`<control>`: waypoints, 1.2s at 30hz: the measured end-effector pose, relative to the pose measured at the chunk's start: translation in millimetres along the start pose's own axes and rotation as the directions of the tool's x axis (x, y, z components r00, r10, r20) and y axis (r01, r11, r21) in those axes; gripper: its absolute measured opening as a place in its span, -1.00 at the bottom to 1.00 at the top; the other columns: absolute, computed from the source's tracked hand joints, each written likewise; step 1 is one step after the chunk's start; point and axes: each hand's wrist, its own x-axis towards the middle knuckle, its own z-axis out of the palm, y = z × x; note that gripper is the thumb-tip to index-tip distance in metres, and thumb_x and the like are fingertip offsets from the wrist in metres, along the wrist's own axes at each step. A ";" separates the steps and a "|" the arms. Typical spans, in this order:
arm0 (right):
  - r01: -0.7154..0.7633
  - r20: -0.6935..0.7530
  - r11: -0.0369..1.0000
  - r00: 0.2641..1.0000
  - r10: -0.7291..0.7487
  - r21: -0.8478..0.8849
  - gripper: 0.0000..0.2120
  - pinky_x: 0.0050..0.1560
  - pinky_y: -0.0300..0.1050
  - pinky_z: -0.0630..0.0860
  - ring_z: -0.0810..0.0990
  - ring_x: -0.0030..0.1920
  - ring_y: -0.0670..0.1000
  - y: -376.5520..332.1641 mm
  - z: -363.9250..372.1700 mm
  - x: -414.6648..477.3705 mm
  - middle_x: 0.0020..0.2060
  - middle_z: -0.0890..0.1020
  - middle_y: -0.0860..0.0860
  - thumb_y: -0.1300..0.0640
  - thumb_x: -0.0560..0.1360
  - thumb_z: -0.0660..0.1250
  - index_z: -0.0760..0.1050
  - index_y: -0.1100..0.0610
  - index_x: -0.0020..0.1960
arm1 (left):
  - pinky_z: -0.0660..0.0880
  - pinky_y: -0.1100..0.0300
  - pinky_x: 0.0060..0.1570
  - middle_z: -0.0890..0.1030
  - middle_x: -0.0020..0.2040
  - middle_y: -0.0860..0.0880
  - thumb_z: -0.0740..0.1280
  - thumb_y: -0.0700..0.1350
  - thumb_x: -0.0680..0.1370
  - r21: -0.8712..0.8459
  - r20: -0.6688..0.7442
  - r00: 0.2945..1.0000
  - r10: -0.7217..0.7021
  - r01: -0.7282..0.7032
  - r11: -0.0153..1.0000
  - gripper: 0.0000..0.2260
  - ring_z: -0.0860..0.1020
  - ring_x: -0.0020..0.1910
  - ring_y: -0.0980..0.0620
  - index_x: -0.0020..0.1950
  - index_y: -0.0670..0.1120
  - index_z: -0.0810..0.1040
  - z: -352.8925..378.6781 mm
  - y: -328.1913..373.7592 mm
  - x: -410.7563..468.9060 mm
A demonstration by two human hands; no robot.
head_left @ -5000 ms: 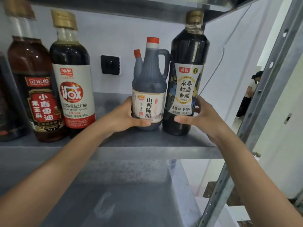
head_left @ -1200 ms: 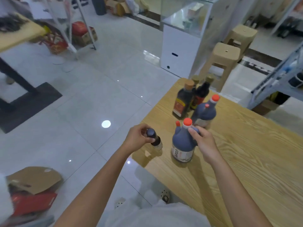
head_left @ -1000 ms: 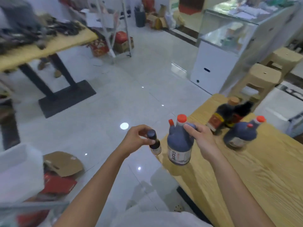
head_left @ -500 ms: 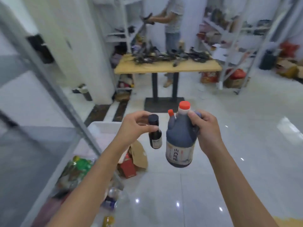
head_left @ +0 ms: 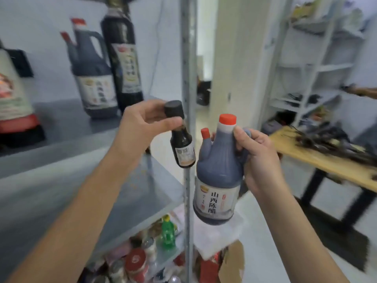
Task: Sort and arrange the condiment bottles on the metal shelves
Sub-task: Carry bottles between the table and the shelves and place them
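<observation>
1. Half a second ago the two carried bottles hung over open floor. The view has since swung round, and they now hang in front of the metal shelf (head_left: 61, 127), by its perforated upright post (head_left: 188, 58).
2. The ribbed grey-blue plastic vinegar jug (head_left: 216, 180) has two orange-red caps and a white label reading 山西陈醋. It hangs in the air just right of the post, and the right grip (head_left: 259, 160) is curled round its handle.
3. The small dark glass bottle (head_left: 179, 148) has a black cap and a pale, blurred label. It tilts just left of the jug, and the left grip (head_left: 142, 127) pinches its neck under the cap.
4. Three bottles stand far left on the shelf: a matching jug (head_left: 93, 78), a tall dark bottle (head_left: 124, 64) just beside it, and a red-banded bottle (head_left: 14, 103) cut off at the left edge.
5. A wooden table (head_left: 326, 160) stands far right.
</observation>
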 end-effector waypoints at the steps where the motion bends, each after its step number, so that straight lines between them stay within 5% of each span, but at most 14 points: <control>1: -0.008 0.040 0.999 0.999 0.006 0.039 -0.68 -0.24 -0.14 0.35 0.40 -0.30 0.08 -4.0 8.9 15.4 -0.46 0.31 0.08 0.07 0.31 0.41 0.29 0.11 -0.43 | 0.56 0.15 0.03 0.70 -0.14 -0.01 0.50 -0.26 0.33 0.027 -0.062 0.998 0.023 -0.022 0.999 -0.76 0.65 -0.11 0.02 -0.04 -0.08 0.62 -8.2 8.0 6.6; 3: -0.007 0.122 0.996 0.993 -0.004 0.087 -0.71 -0.23 -0.17 0.43 0.46 -0.31 0.07 -11.5 26.4 45.9 -0.46 0.35 0.07 0.07 0.30 0.41 0.31 0.14 -0.40 | 0.56 0.11 0.07 0.69 -0.10 -0.05 0.48 -0.27 0.38 0.100 -0.184 0.981 0.069 -0.051 0.994 -0.77 0.65 -0.07 -0.01 0.01 -0.12 0.59 -21.4 23.3 18.7; 9: -0.058 0.285 0.984 0.959 0.008 0.166 -0.80 0.14 0.24 0.49 0.55 -0.06 0.22 -34.9 86.4 127.3 -0.16 0.49 0.24 0.07 0.36 0.42 0.50 0.20 -0.23 | 0.54 0.02 0.14 0.68 -0.01 -0.01 0.44 -0.22 0.45 0.295 -0.429 0.894 0.127 0.006 0.955 -0.80 0.64 0.01 0.03 0.06 -0.07 0.59 -50.5 37.4 51.8; 16: -0.148 0.385 0.940 0.923 0.020 0.306 -0.85 -0.04 0.10 0.59 0.60 -0.20 0.12 -29.9 160.8 187.9 -0.30 0.53 0.10 0.14 0.47 0.37 0.50 0.21 -0.20 | 0.50 0.31 0.04 0.60 -0.11 0.15 0.42 -0.21 0.48 0.400 -0.596 0.796 0.109 0.176 0.900 -0.82 0.57 -0.09 0.26 0.01 0.00 0.53 -73.8 21.9 75.3; 22: -0.125 0.456 0.972 0.890 0.022 0.198 -0.73 -0.11 -0.07 0.54 0.54 -0.18 0.08 6.4 191.4 205.3 -0.33 0.52 0.06 0.15 0.50 0.36 0.39 0.14 -0.33 | 0.42 0.40 -0.10 0.63 0.00 0.01 0.40 -0.21 0.49 0.378 -0.660 0.750 0.037 0.289 0.879 -0.80 0.57 -0.01 0.13 0.10 -0.10 0.55 -90.0 1.4 76.9; 27: -0.032 0.449 0.990 0.893 -0.034 0.138 -0.76 -0.15 -0.10 0.52 0.54 -0.19 0.05 24.5 201.1 215.5 -0.24 0.54 0.12 0.06 0.52 0.34 0.43 0.21 -0.20 | 0.49 0.16 0.13 0.61 0.06 -0.02 0.40 -0.18 0.51 0.378 -0.691 0.723 0.011 0.348 0.858 -0.78 0.56 0.08 0.04 0.14 -0.11 0.55 -93.1 -19.3 80.7; 33: 0.095 0.468 0.995 0.878 -0.104 0.043 -0.80 -0.15 -0.22 0.53 0.60 -0.23 -0.16 48.9 193.5 206.2 -0.23 0.56 -0.04 0.04 0.51 0.35 0.36 0.12 -0.10 | 0.48 0.26 0.08 0.62 0.03 -0.01 0.39 -0.26 0.50 0.443 -0.670 0.739 0.064 0.329 0.834 -0.73 0.55 0.02 0.09 0.20 -0.14 0.54 -92.1 -34.3 76.9; 36: 0.192 0.523 0.981 0.840 -0.146 -0.035 -0.44 0.01 -0.20 0.55 0.60 0.06 -0.11 73.8 173.7 195.4 0.10 0.54 0.03 -0.03 0.35 0.45 0.21 0.07 0.17 | 0.44 0.29 0.10 0.59 0.08 0.01 0.43 -0.25 0.46 0.493 -0.656 0.752 0.061 0.366 0.790 -0.63 0.53 0.08 0.10 0.25 -0.13 0.52 -95.0 -43.5 64.6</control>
